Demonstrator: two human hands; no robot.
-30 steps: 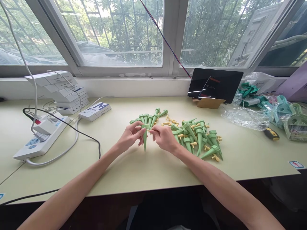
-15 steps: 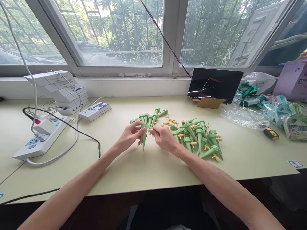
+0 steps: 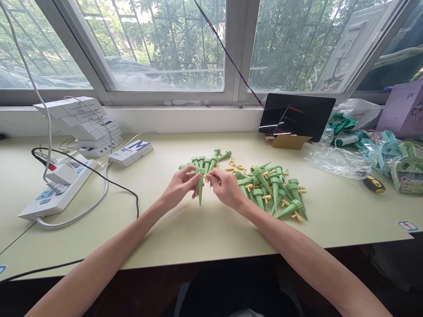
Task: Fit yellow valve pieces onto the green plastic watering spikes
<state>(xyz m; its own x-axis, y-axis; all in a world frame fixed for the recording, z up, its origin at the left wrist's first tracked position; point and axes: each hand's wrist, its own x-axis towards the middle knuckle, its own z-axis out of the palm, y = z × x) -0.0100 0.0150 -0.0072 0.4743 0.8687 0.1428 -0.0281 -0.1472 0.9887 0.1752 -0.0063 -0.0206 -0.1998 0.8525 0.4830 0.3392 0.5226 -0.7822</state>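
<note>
My left hand (image 3: pixel 182 186) grips a green plastic plant watering spike (image 3: pixel 200 189) by its ridged cap, its point hanging down over the table. Close against the spike's side, my right hand (image 3: pixel 225 188) pinches a small yellow valve (image 3: pixel 206 176), mostly hidden by the fingers. Whether the valve sits in the spike I cannot tell. Just behind the hands lie several green spikes (image 3: pixel 207 164) in a loose row. Loose yellow valves (image 3: pixel 237 166) are scattered to their right. A bigger heap of green spikes (image 3: pixel 275 187), several with yellow valves fitted, lies right of my right hand.
On the left stand a power strip (image 3: pixel 56 189) with cables, stacked white boxes (image 3: pixel 89 125) and a single white box (image 3: pixel 131 152). A tablet (image 3: pixel 297 115) leans at the back. Plastic wrap (image 3: pixel 340 160), a yellow-black tool handle (image 3: pixel 374 184) and small brush sets (image 3: pixel 409 169) lie right.
The held spike has shifted slightly right and up and hangs more upright. My right fingers have turned a little at its side. The heaps look the same.
</note>
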